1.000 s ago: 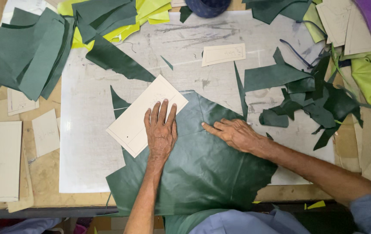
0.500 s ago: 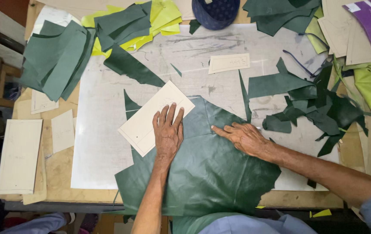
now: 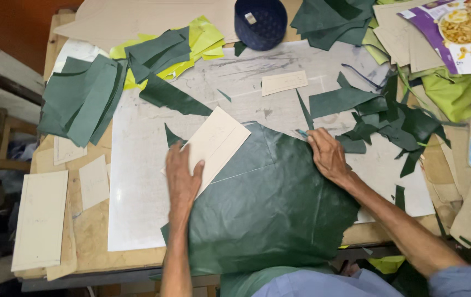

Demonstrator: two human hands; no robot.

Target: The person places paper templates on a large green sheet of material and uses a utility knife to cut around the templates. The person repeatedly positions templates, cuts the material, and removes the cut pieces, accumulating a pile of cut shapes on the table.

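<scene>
A large dark green leather hide (image 3: 271, 203) lies spread on a pale cutting sheet (image 3: 136, 203) in front of me. A cream card template (image 3: 216, 146) rests at the hide's upper left edge. My left hand (image 3: 181, 179) presses flat on the template's lower left corner, fingers spread. My right hand (image 3: 326, 154) grips the hide's upper right edge, fingers curled around a small thin tool that I cannot make out clearly.
Stacks of cut green pieces (image 3: 84, 99) lie at the left, with yellow-green pieces (image 3: 202, 41) behind. Green offcuts (image 3: 384, 118) litter the right. A dark blue cap (image 3: 260, 22) sits at the back. Cream cards (image 3: 40, 220) lie at the table's left edge.
My left hand slid left onto the template's corner. My right hand moved up and right to the hide's upper edge. The view also shifted, so everything sits further right.
</scene>
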